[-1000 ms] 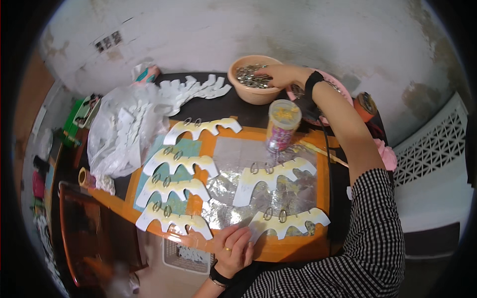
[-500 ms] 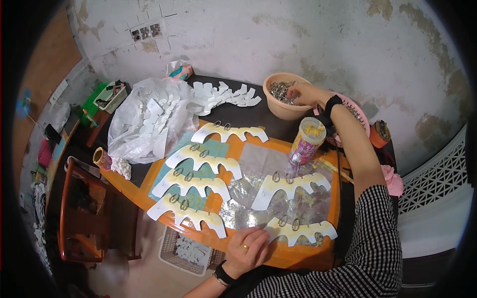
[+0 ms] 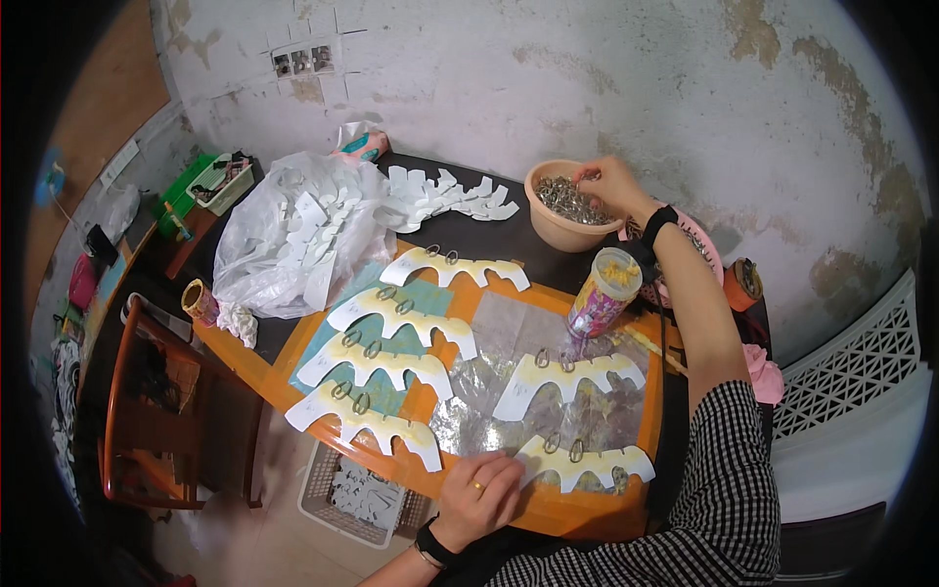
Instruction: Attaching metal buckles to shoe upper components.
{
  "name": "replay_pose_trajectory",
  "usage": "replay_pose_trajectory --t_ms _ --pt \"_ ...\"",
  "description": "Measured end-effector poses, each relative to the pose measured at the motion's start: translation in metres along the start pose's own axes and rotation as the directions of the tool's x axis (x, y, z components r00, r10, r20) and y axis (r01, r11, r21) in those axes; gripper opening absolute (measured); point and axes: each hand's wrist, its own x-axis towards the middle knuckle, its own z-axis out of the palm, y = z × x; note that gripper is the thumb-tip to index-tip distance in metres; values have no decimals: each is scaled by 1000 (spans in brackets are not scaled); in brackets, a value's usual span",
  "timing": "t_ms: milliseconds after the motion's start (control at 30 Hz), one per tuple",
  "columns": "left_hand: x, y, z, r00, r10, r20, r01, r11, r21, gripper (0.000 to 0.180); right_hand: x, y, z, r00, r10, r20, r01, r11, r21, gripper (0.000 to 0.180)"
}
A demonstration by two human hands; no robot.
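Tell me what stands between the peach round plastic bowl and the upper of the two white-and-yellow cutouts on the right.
In the head view, a clear, colourfully patterned cylindrical jar stands between the bowl and that cutout, slightly right of centre.

We are looking at a pale, roughly plastered wall that is showing brownish patches on the right and bearing three small dark square fittings at upper left. A dark table is standing before it, and a reddish-brown wooden chair is standing at left over a pale floor. At right we are seeing white furniture with a lattice panel, while soft light is falling across the wall
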Motion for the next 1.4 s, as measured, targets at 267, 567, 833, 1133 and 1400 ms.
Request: replay_pose_trajectory --t_ms 267,567,833,1133,1400 --pt "12 9 -3 835 -521 178 500 581 -642 25 -45 -83 -65 972 -208 105 214 975 -50 16" --pt "68 61 19 660 -183 728 331 -799 -501 65 -260 -147 -24 860 -430 274 444 896 15 11" --pt "47 90 79 487 -67 871 418 -857 -300 51 -392 -114 31 826 -357 437 464 871 -165 24" --pt "50 98 87 432 -175 884 382 -853 -356 43 -403 -88 24 889 -349 296 371 929 -18 33" --pt "55 102 94 284 -292 914 417 -820 -391 32 -411 -76 14 981 -180 64 156 949 274 30"
